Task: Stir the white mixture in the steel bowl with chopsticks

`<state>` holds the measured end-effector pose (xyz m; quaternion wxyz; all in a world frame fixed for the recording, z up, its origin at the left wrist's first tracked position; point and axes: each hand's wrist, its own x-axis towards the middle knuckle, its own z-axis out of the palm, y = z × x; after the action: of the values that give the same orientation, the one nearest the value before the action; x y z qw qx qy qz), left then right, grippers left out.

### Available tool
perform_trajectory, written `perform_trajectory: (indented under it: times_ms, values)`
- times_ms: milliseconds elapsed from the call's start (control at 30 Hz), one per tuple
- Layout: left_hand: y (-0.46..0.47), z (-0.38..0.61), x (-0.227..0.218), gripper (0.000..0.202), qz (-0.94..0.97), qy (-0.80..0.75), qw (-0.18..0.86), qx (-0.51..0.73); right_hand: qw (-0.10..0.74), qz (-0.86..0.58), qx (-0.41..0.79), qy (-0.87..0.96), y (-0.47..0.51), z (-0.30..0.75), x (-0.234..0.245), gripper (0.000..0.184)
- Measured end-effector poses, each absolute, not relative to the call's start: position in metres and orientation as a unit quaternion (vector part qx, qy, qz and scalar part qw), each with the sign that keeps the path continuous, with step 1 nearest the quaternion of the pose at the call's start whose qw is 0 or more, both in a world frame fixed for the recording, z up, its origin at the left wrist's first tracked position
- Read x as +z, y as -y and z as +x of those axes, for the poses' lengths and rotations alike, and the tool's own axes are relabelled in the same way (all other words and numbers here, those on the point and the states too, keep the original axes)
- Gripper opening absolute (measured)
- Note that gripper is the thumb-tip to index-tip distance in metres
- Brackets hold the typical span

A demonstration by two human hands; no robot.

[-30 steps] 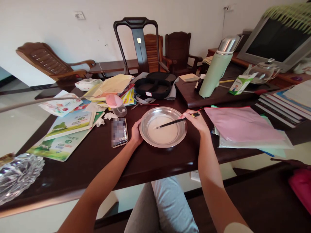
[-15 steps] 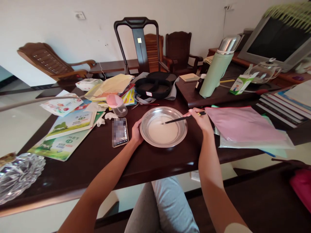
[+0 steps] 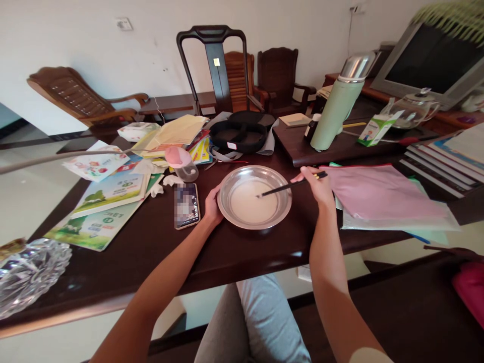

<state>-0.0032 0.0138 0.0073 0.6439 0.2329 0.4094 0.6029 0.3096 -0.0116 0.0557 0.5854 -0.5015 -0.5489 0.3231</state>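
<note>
A round metal bowl (image 3: 278,214) stands on the dark table near its front edge. Inside it lies a whitish, milky mixture (image 3: 249,204). My left hand (image 3: 214,205) grips the bowl's left rim, its fingers partly hidden behind the wall. In my right hand (image 3: 317,184), closed at the bowl's right side, is a pair of black chopsticks (image 3: 280,188). They slant down to the left over the rim, with their tips in the mixture.
Left of the bowl lie a phone (image 3: 186,205), a pink-topped cup (image 3: 181,162) and booklets (image 3: 106,212). A black case (image 3: 238,132) sits behind. To the right are a green thermos (image 3: 336,113) and a pink folder (image 3: 381,194). A glass dish (image 3: 34,272) occupies the left corner.
My right hand and the chopsticks have shifted slightly to the right, and the tips now sit a little lower in the mixture. My left hand and the bowl stay nearly in place.
</note>
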Motion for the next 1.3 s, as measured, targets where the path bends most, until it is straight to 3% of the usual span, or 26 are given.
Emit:
perform_trajectory:
  times_ms: [233, 433, 667, 867, 1100, 1300]
  values:
    - [-0.014, -0.004, 0.006, 0.019, 0.231, -0.406, 0.647, 0.603, 0.498, -0.468, 0.394, 0.615, 0.012, 0.295, 0.061, 0.055]
    - [-0.015, -0.005, 0.003, 0.023, 0.238, -0.411, 0.640, 0.604, 0.581, -0.504, 0.328, 0.549, 0.013, 0.310, 0.056, 0.056]
    - [-0.015, -0.005, 0.004, 0.023, 0.238, -0.405, 0.641, 0.607, 0.500, -0.465, 0.397, 0.614, 0.010, 0.297, 0.059, 0.056]
    - [-0.014, -0.005, 0.005, 0.024, 0.243, -0.411, 0.645, 0.597, 0.589, -0.506, 0.327, 0.539, 0.013, 0.312, 0.054, 0.057]
    - [-0.015, -0.004, 0.005, 0.023, 0.243, -0.411, 0.645, 0.597, 0.504, -0.468, 0.391, 0.612, 0.011, 0.296, 0.060, 0.057]
    - [-0.014, -0.005, 0.003, 0.021, 0.237, -0.421, 0.645, 0.592, 0.574, -0.505, 0.331, 0.553, 0.014, 0.310, 0.057, 0.059]
